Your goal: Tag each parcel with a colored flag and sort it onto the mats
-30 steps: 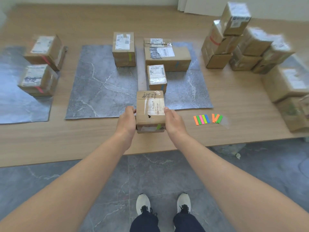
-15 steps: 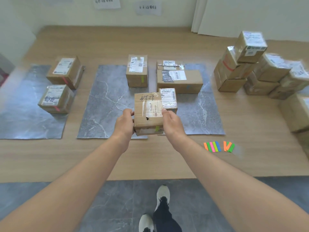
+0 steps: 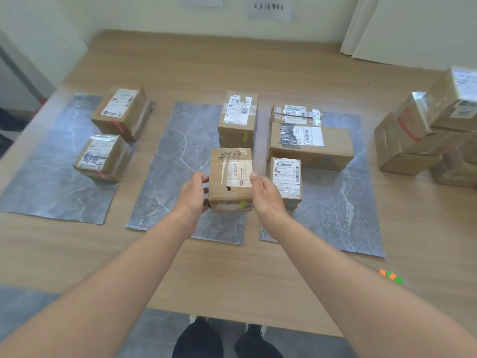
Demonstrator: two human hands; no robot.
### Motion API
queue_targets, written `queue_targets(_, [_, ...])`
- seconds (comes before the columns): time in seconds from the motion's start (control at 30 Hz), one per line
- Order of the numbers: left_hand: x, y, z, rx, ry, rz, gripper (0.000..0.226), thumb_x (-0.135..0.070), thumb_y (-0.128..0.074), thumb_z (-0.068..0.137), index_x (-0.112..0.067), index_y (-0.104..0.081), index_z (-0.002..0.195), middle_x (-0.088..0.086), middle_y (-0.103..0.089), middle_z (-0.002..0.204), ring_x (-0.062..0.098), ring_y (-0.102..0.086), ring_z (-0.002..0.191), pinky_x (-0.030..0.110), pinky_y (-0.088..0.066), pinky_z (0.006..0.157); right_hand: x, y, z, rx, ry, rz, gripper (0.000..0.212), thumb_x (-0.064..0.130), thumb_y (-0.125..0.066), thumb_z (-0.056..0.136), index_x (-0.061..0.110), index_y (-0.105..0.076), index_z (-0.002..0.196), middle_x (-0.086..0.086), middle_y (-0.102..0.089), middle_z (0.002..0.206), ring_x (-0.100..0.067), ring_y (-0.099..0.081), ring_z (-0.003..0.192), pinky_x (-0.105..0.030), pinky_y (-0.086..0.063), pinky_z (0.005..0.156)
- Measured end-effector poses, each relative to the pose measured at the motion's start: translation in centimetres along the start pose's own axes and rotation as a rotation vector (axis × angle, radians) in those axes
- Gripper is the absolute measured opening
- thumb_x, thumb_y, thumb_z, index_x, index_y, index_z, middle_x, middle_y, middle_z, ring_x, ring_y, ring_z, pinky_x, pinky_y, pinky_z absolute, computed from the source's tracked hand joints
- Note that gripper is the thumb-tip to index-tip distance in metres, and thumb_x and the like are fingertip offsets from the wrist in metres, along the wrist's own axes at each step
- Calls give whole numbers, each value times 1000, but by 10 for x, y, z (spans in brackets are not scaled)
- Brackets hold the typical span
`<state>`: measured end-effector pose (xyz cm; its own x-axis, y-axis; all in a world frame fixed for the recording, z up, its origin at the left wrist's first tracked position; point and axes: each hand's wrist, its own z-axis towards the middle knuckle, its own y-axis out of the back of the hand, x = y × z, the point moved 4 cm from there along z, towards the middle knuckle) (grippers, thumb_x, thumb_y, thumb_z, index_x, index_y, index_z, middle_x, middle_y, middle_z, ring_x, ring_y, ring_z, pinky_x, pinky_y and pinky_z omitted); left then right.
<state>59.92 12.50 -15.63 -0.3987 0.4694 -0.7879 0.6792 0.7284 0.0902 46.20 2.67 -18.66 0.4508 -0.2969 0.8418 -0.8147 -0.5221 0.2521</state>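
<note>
- a long wooden table [image 3: 232,267] fills the view, its far edge against a pale wall where a paper note [image 3: 269,7] with handwriting hangs.
- a grey stone-patterned floor [image 3: 154,329] shows below the table's near edge, with the person's dark shoes [image 3: 254,329] on it.
- three grey marbled mats lie side by side on the table: a left mat [image 3: 46,192], a middle mat [image 3: 175,177] and a right mat [image 3: 343,202].
- the left mat bears two parcels [image 3: 102,157], each with a reddish flag.
- the middle mat bears one upright parcel [image 3: 237,118] at its far right corner, marked with a green flag [image 3: 245,136].
- the right mat bears a long parcel [image 3: 309,143], a flat one behind it, and a small parcel [image 3: 286,180] with a blue flag [image 3: 291,202].
- a pile of parcels [image 3: 426,130] is stacked at the table's right end, off the mats.
- loose coloured flags [image 3: 391,277] lie near the table's front edge, partly hidden by the right forearm.
- the held parcel [image 3: 230,177] sits between both hands over the right side of the middle mat, just in front of the green-flagged parcel and just left of the small parcel.
- the left hand [image 3: 192,195] grips its left side and the right hand [image 3: 265,195] grips its right side, fingers curled round the edges.
- a green tag [image 3: 243,203] shows on its near face; whether its base touches the mat cannot be told.
</note>
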Motion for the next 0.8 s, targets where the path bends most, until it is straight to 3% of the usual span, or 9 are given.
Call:
queue_targets(0.07, [-3, 2, 14, 8, 5, 2, 37, -38, -33, 104, -19, -62, 117, 1, -68, 95, 20, -64, 84, 30, -51, 75, 2, -8, 10, 7, -16, -4, 35, 53, -36, 106, 26, -59, 112, 8, -64, 107, -13, -59, 103, -34, -47, 88])
queue_targets(0.17, [-3, 3, 36, 32, 28, 31, 37, -38, -33, 104, -19, -63, 117, 2, -67, 96, 22, -64, 88, 36, -52, 88, 0, -17, 25, 1, -43, -9, 34, 55, -35, 106, 30, -56, 114, 9, -61, 107, -12, -57, 103, -33, -42, 87])
queue_targets(0.4, [-7, -2, 85, 120, 88, 85, 38, -36, -33, 104, -19, -63, 120, 4, -68, 107, 27, -67, 104, 39, -52, 99, -6, -31, 53, -98, -144, 16, 36, 55, -34, 106, 25, -56, 112, 12, -57, 100, -3, -53, 90, -26, -39, 70])
queue_targets(0.5, [-7, -2, 98, 150, 120, 94, 35, -33, -35, 103, -19, -64, 115, 3, -70, 102, 26, -67, 100, 37, -52, 94, -9, -36, 59, -137, -178, 21, 35, 52, -35, 107, 24, -55, 111, 15, -54, 96, 2, -48, 86, -31, -38, 74])
queue_targets(0.6, [-9, 1, 109, 176, 146, 156, 32, -35, -35, 102, -22, -63, 109, 2, -68, 102, 28, -66, 104, 41, -48, 101, -8, -40, 62, -172, -211, 8, 35, 52, -34, 107, 24, -54, 114, 12, -55, 98, -7, -52, 91, -34, -38, 83])
queue_targets(0.7, [-9, 4, 117, 215, 175, 220, 34, -37, -35, 100, -20, -62, 113, 4, -69, 108, 31, -65, 108, 44, -46, 103, -8, -45, 64, -194, -236, -21, 33, 52, -33, 107, 24, -50, 114, 6, -56, 104, -17, -52, 101, -35, -37, 87])
queue_targets(0.8, [-12, 3, 120, 253, 183, 249, 38, -38, -35, 99, -17, -61, 117, 11, -67, 119, 28, -62, 98, 45, -47, 100, -6, -46, 65, -199, -255, -21, 36, 52, -33, 107, 23, -49, 119, 1, -58, 119, -19, -51, 107, -36, -37, 89])
